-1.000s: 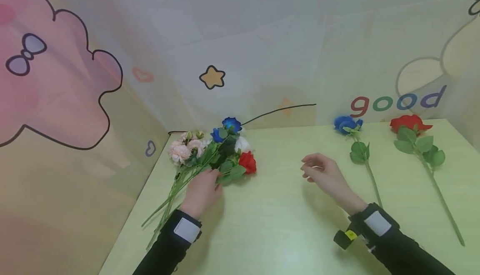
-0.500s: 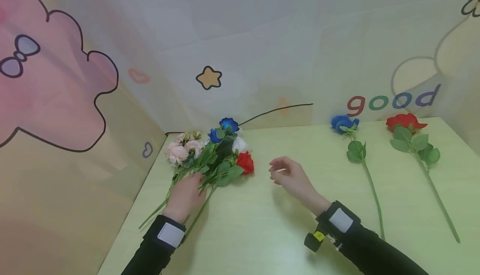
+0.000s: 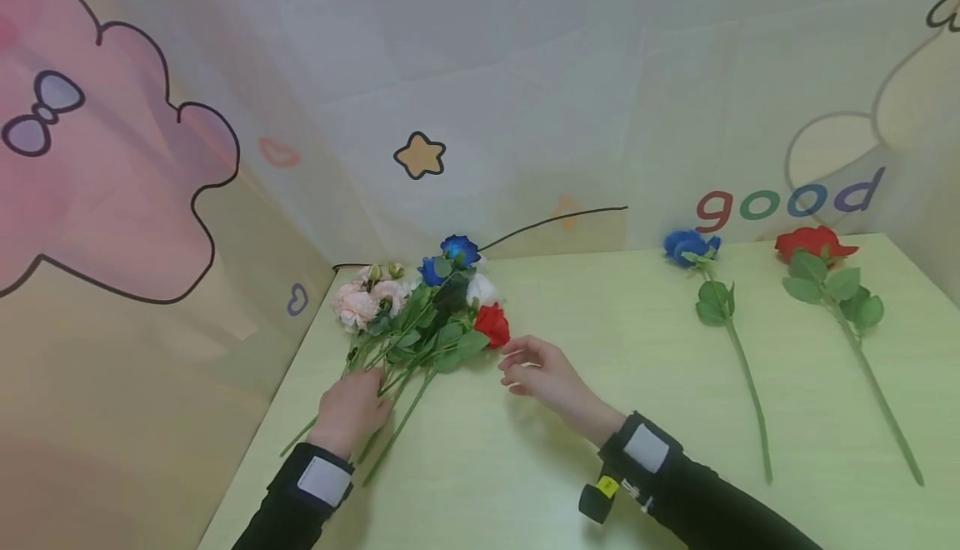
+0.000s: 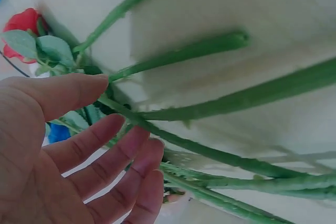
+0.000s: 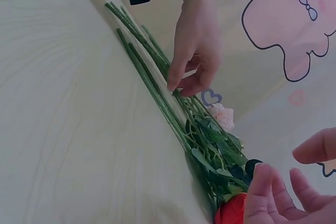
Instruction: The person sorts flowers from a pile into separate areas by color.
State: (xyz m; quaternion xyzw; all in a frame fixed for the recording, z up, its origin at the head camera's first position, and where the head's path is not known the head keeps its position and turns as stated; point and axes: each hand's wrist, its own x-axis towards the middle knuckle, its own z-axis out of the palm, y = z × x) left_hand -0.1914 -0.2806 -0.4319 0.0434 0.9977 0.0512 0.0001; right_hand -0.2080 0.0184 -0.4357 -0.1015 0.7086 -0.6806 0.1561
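Bouquet [image 3: 420, 312] of artificial roses lying at the far left of the pale green table [image 3: 570, 467], heads toward the cartoon backdrop, stems fanned toward the near edge. Best handled, judging from the spread stems [image 5: 152, 72], by sweeping them together low down before closing round them, keeping the pull along the stems so the red rose [image 3: 492, 324] and its leaves are not dragged sideways. Left hand [image 3: 351, 404] over the stems, fingers [image 4: 100, 140] relaxed and slightly spread, fingertips touching the green stalks without gripping. Right hand [image 3: 542, 372] hovering just beside the red bloom, fingers loosely curled, holding nothing. Further right, well apart, a single blue rose [image 3: 690, 246] and a single red rose [image 3: 813, 243] lying on the table.
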